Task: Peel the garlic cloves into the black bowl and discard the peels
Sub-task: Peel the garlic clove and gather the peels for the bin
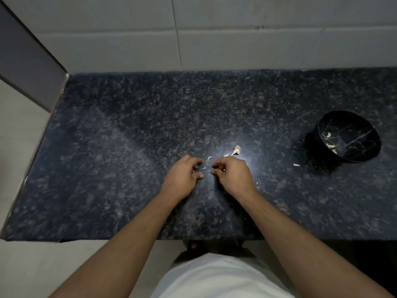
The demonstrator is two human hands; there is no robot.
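Both hands sit at the centre of the frame on the dark speckled desk [129,147], knuckles up, fingers curled inward toward each other. The left hand [182,177] pinches a thin garlic peel [203,168] at its fingertips; the right hand [233,176] curls round something small — too hidden to name. Loose peel scraps [236,150] lie just above the right hand. The black bowl [349,136] stands at the right of the frame, well apart, with peeled cloves [328,140] inside — one clove [296,165] lies beside it.
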